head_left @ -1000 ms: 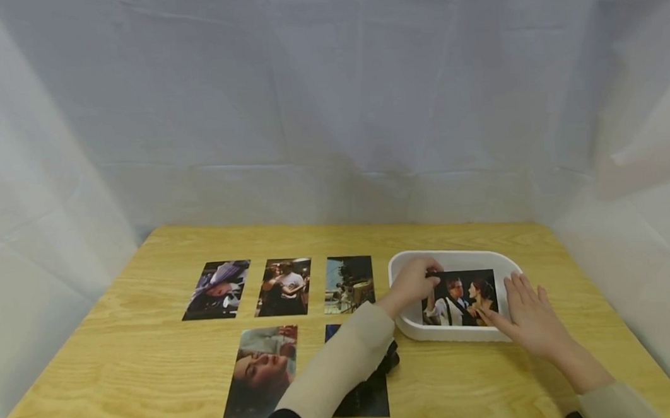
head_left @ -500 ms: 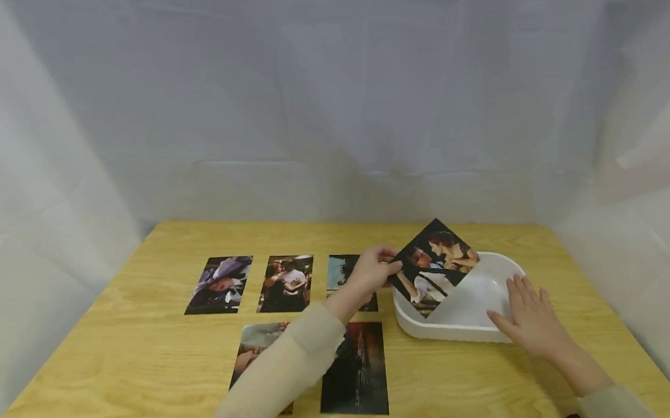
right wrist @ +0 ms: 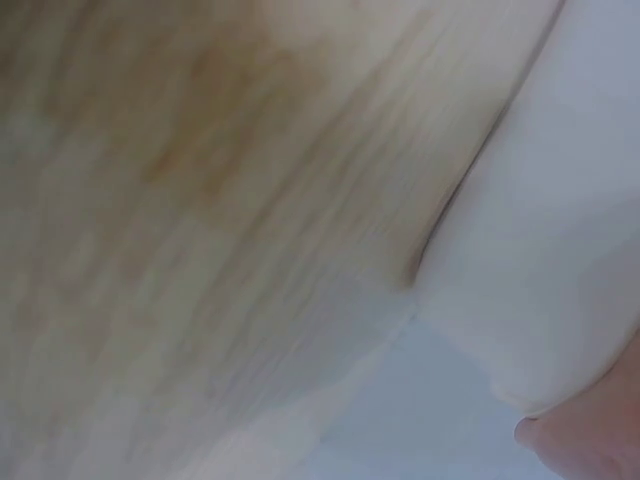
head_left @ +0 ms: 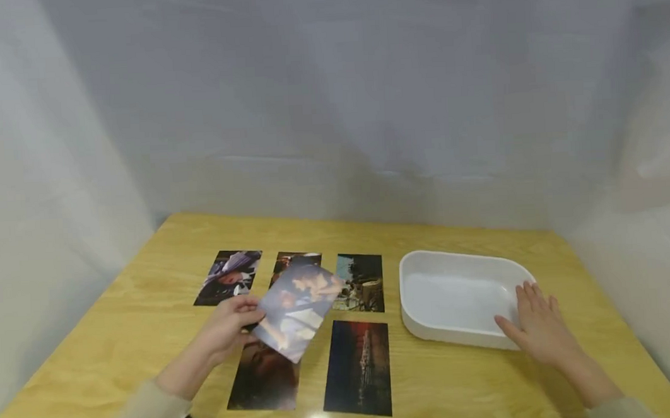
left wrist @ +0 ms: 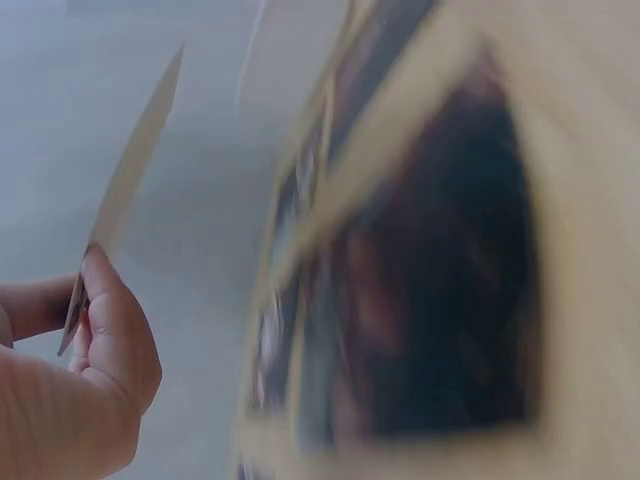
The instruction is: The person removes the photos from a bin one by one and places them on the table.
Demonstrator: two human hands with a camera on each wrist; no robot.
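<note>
From the head camera, the left hand pinches a photo by its near-left corner and holds it tilted above the wooden table, over the gap between two rows of pictures. Three photos lie in the far row, the one at the left end toward ten o'clock, and two in the near row, the dark one at about six o'clock. The white tray sits at three o'clock with nothing in it, so by my reckoning five are laid out and this one is not yet placed. The right hand lies flat, fingers straight, on the tray's near right rim, gripping nothing.

The left wrist camera is blurred, but thumb and fingers clearly nip the photo's edge.

The right wrist camera shows only blurred wood grain and the tray's rim.
</note>
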